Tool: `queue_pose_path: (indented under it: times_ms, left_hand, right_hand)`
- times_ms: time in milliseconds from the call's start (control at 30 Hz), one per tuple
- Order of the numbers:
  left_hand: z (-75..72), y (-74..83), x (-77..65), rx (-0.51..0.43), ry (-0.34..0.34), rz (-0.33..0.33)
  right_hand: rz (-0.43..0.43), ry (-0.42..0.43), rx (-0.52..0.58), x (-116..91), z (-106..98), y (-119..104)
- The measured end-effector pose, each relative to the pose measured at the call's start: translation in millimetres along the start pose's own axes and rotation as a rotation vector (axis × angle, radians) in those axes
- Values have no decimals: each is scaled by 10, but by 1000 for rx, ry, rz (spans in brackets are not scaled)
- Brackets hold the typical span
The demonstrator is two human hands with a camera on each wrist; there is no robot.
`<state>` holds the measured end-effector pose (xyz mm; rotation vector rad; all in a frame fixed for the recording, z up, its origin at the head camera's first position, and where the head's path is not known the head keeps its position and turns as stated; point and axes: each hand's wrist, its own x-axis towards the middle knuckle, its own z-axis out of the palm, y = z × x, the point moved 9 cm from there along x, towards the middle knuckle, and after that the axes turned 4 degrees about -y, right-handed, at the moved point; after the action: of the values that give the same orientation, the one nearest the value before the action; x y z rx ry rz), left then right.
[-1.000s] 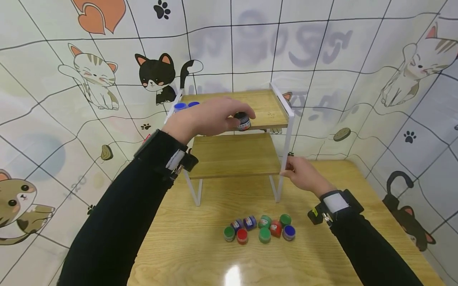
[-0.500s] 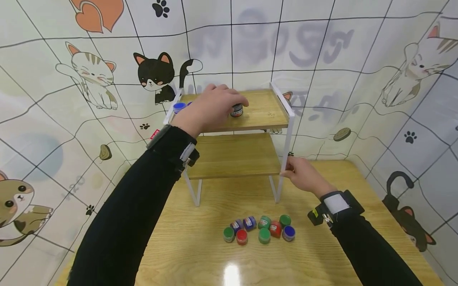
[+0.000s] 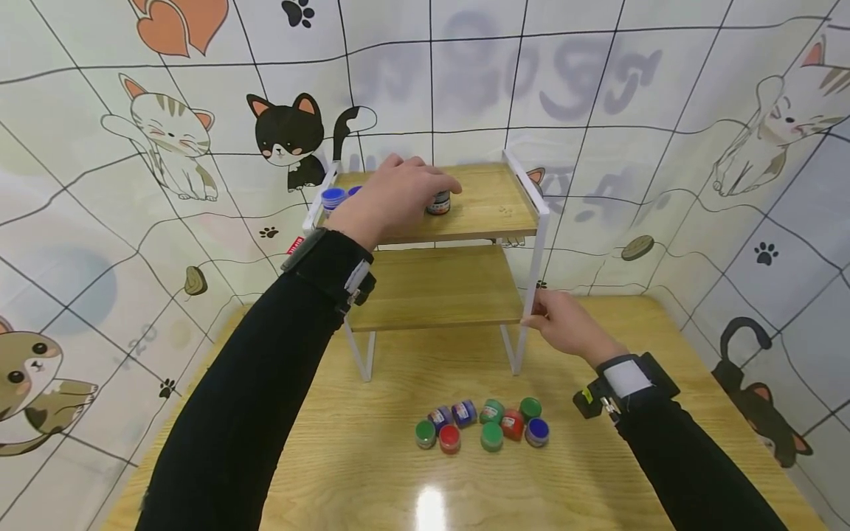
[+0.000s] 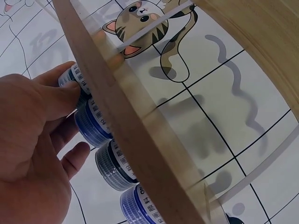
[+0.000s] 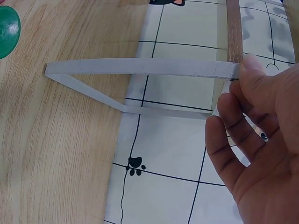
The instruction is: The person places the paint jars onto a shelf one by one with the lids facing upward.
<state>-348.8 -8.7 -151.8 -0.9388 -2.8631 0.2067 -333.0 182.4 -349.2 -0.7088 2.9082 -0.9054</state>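
On the top board of a two-tier shelf (image 3: 491, 193), my left hand (image 3: 398, 193) pinches a small dark-lidded paint jar (image 3: 439, 203) between thumb and fingers. The left wrist view shows this paint jar (image 4: 74, 80) at the board's front edge. It heads a row with a blue paint jar (image 4: 92, 125), a dark one (image 4: 114, 164) and another blue one (image 4: 140, 205). My right hand (image 3: 569, 324) holds the shelf's white right leg (image 3: 533, 273) at the lower board's height. In the right wrist view, its thumb presses the white frame (image 5: 187, 67), fingers curled behind.
Several green, red and blue paint jars (image 3: 492, 436) lie or stand on the wooden table (image 3: 345, 457) before the shelf. The lower board (image 3: 434, 287) sits beneath the top one. A cat-patterned cloth (image 3: 465, 88) hangs behind and at both sides.
My left hand has moved slightly back and left, bringing the dark-lidded paint jar from in front of the top board's edge down onto the board. My right hand stays on the leg.
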Motion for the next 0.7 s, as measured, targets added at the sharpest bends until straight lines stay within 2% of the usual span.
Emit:
queue_pose_path:
  times_ms: [133, 433, 567, 700]
  left_hand:
    - [12, -3, -1, 16, -22, -14]
    - [20, -2, -10, -9, -26, -34]
    - [24, 32, -22, -16, -22, -11]
    - [-2, 73, -70, -51, 17, 36]
  right_hand:
    - [4, -3, 0, -1, -2, -16]
    - [6, 4, -10, -1, -20, -39]
    - [24, -10, -1, -10, -10, -32]
    - [23, -9, 3, -14, -8, -24]
